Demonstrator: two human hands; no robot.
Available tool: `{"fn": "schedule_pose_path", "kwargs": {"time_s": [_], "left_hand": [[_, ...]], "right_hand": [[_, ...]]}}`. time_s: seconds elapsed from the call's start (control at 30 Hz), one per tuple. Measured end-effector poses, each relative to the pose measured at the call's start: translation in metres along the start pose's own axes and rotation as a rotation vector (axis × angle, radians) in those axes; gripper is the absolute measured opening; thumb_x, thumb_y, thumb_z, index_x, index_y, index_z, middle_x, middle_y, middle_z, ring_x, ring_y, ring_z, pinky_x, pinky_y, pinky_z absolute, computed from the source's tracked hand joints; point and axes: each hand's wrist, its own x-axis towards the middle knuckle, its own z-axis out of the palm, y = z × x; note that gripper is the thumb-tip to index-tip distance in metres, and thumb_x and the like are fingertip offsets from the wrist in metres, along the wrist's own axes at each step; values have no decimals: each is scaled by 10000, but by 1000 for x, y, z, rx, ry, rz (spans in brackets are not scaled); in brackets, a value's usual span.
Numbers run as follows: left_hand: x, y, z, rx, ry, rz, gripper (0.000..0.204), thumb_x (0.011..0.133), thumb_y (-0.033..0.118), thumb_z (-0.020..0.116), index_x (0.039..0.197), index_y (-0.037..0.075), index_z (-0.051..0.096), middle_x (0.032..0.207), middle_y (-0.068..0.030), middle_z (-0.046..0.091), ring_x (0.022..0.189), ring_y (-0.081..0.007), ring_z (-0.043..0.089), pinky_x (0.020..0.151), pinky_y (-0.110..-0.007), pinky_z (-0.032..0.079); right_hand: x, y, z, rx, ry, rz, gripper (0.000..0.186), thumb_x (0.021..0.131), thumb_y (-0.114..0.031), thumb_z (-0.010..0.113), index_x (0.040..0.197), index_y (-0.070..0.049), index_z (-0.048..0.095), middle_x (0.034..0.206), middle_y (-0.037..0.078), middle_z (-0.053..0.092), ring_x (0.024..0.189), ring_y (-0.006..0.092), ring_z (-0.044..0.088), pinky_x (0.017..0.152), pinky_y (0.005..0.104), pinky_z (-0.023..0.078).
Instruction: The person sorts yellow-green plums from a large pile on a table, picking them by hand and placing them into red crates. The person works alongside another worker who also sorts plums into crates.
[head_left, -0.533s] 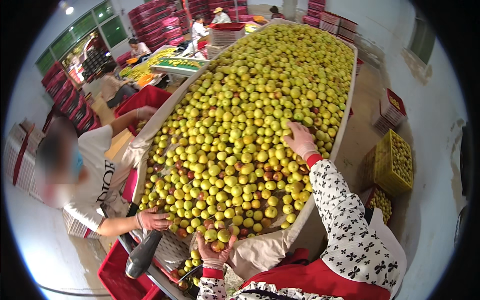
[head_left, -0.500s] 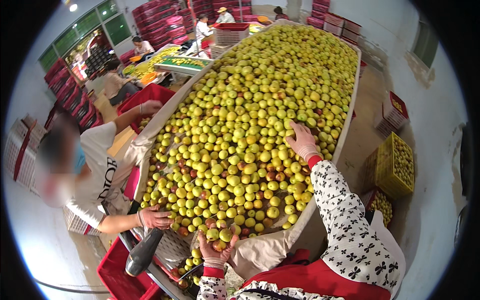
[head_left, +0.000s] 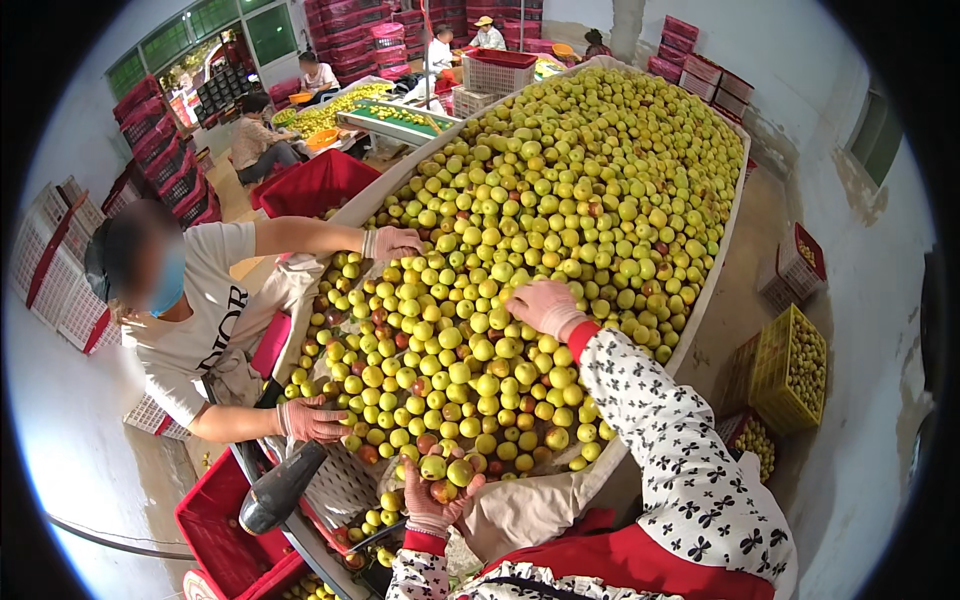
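A heap of small round yellow-green fruits (head_left: 560,200), some blushed red-brown, fills a long cloth-lined table; they look like jujubes. My left hand (head_left: 430,508), in a thin pale glove, is cupped palm up at the near edge around several jujubes (head_left: 447,480). My right hand (head_left: 545,305), gloved too, reaches palm down onto the middle of the heap. Its fingers are stretched and rest on the jujubes, with the tips partly hidden. Thinner fruit near my left hand lets patches of the lining show.
At left a masked co-worker has one gloved hand (head_left: 312,418) at the near corner and another (head_left: 392,243) on the heap. A dark hair-dryer-shaped object (head_left: 280,490) lies by the corner. Red crates (head_left: 235,525) stand below; a yellow crate (head_left: 790,370) of fruit is at right.
My right hand has moved left across the heap. The co-worker's far hand has come from above the red crate onto the fruit. My left hand still cups its jujubes. The view has shifted slightly.
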Motion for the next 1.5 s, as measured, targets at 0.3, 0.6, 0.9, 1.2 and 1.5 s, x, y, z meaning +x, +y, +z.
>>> {"fn": "schedule_pose_path", "kwargs": {"time_s": [0.3,0.6,0.9,1.2,1.5], "left_hand": [[1,3,6,-32,46,-1,506,967,583,500,1105,119,644,1167,-143,612,1198,-444,541,883,-653,547],[2,0,5,-39,21,1,505,956,592,523,1133,130,626,1171,-146,602,1185,-435,559,878,-638,555],[3,-2,-1,-50,30,-15,571,941,630,510,1225,138,574,1245,-149,586,1166,-440,562,871,-673,539],[-3,5,-1,-6,136,47,700,925,690,453,1393,172,501,1365,-157,545,1124,-397,603,716,-571,613],[1,-3,13,-60,113,79,694,938,719,360,1435,245,458,1400,-199,512,1013,-438,633,650,-548,604]], "right_hand": [[90,-52,69,-46,12,39,273,935,-196,547,1191,-185,642,1274,66,593,1214,298,551,946,427,518],[35,-36,53,289,-132,109,455,848,-114,644,1288,-226,610,1364,81,520,1245,307,513,1038,414,473],[-53,-95,92,566,65,-10,327,907,-192,610,1226,-130,584,1224,144,611,1156,343,570,1007,423,481],[-128,-151,50,798,-276,-606,361,957,-344,598,1257,-145,580,1222,115,622,1170,345,580,972,406,493],[81,23,-54,69,119,89,469,971,-301,547,1390,-95,507,1440,145,464,1316,288,460,1129,418,393]]}}
